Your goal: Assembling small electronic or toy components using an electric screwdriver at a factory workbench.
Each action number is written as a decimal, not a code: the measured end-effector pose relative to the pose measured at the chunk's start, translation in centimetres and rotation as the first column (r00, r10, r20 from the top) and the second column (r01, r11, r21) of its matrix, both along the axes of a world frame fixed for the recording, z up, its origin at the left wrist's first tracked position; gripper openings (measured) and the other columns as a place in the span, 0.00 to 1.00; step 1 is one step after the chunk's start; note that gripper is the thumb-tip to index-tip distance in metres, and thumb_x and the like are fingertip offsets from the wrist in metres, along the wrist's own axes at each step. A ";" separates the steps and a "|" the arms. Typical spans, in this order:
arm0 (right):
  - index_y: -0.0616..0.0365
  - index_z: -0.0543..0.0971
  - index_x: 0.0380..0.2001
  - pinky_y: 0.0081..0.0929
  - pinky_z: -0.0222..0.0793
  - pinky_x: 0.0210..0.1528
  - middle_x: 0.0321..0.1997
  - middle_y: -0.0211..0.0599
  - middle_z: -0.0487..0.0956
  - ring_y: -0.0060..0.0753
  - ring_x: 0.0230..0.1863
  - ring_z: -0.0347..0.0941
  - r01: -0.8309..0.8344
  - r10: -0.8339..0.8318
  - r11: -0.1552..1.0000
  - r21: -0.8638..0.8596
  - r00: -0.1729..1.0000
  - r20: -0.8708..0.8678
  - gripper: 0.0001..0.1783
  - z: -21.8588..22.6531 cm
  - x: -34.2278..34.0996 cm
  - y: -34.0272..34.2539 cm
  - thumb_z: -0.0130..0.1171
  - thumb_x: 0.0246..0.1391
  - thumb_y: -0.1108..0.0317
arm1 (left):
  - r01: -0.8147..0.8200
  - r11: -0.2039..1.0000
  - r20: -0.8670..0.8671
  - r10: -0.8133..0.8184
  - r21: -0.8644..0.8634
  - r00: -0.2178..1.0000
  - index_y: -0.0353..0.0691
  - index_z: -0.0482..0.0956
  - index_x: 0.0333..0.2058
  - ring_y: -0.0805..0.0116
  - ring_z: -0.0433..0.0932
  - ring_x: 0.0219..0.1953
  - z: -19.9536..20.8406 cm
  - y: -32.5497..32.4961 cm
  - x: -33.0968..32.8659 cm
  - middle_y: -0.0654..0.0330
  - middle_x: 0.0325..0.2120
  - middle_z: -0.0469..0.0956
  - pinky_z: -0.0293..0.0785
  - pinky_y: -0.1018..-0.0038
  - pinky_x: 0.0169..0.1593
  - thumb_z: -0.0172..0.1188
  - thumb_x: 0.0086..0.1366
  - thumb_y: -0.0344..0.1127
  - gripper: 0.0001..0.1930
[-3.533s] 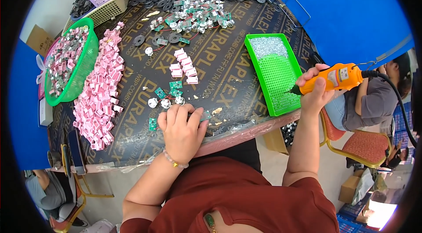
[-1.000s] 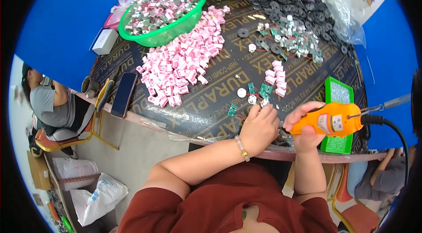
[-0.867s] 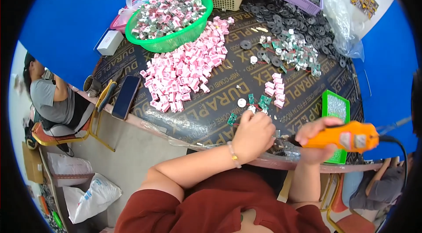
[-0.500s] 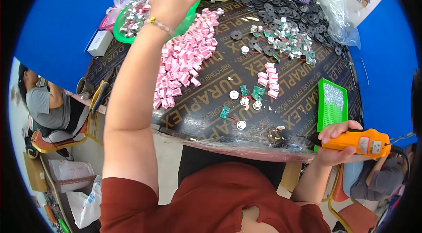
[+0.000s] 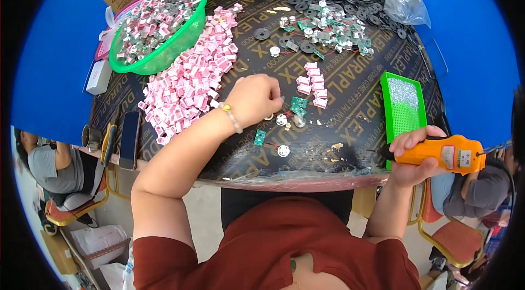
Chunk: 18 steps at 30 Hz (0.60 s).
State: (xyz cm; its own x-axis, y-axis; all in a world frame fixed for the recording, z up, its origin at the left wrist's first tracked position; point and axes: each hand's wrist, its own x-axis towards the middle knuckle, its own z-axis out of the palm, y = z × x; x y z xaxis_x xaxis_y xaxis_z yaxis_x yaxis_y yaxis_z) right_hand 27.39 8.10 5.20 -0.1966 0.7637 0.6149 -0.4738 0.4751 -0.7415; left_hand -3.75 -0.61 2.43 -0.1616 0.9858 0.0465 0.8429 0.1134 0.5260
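Observation:
My left hand (image 5: 254, 99) is low over the table, its fingers curled down at a small group of parts. Their tips are partly hidden, and I cannot make out what is between them. Right by the fingers lie a green circuit board (image 5: 298, 105) and a round white part (image 5: 281, 120) with red wires. Nearer me is another green board (image 5: 260, 138) wired to a white part (image 5: 283, 151). In my right hand (image 5: 414, 153) is an orange electric screwdriver (image 5: 448, 154), held sideways at the table's front edge, its black nose pointing left.
Pink plastic housings (image 5: 191, 85) form a heap beside a full green basket (image 5: 180, 59). A short row of pink housings (image 5: 315, 85) lies centrally. Farther back are wired boards (image 5: 342, 30) and black discs (image 5: 377, 13). A green tray (image 5: 389, 109) holds small silvery pieces; a phone (image 5: 130, 139) lies left.
My left hand has come from above the green basket down to the boards at the middle, its fingers now curled. My right hand still holds the screwdriver. The view has shifted slightly.

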 end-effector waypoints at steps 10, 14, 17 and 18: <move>0.59 0.65 0.47 0.21 0.69 0.20 0.24 0.34 0.71 0.24 0.18 0.70 0.052 -0.052 0.999 0.008 0.999 -0.015 0.36 0.4 1.2 0.5 0.59 0.51 0.38 | -0.287 0.919 0.858 -0.093 0.268 0.506 0.39 0.69 0.28 0.75 0.77 0.31 2.6 -0.5 -2.7 0.56 0.29 0.80 0.72 0.79 0.37 0.56 0.59 0.25 0.05; 0.59 0.65 0.47 0.23 0.69 0.20 0.24 0.35 0.72 0.25 0.18 0.70 0.034 -0.034 0.999 -0.003 0.999 -0.017 0.36 0.3 1.0 0.5 0.60 0.50 0.39 | -0.280 0.941 0.501 0.152 0.191 0.852 0.35 0.71 0.28 0.72 0.75 0.26 3.3 -0.4 -2.4 0.58 0.22 0.77 0.70 0.75 0.31 0.59 0.60 0.31 0.07; 0.59 0.65 0.48 0.24 0.69 0.20 0.25 0.35 0.72 0.26 0.18 0.70 0.019 -0.020 1.000 -0.019 1.000 -0.013 0.37 0.2 1.2 0.4 0.61 0.49 0.39 | -0.243 0.960 0.266 0.201 0.136 0.943 0.34 0.72 0.28 0.66 0.73 0.23 2.6 0.1 -1.6 0.55 0.20 0.74 0.69 0.71 0.29 0.61 0.59 0.33 0.09; 0.59 0.65 0.48 0.24 0.69 0.20 0.25 0.35 0.72 0.26 0.18 0.70 0.023 -0.024 1.000 -0.020 1.000 -0.012 0.37 0.1 1.2 0.5 0.61 0.49 0.39 | -0.226 0.968 0.284 0.189 0.104 0.940 0.35 0.72 0.28 0.64 0.74 0.23 2.9 0.3 -0.8 0.55 0.21 0.74 0.70 0.70 0.30 0.62 0.58 0.32 0.09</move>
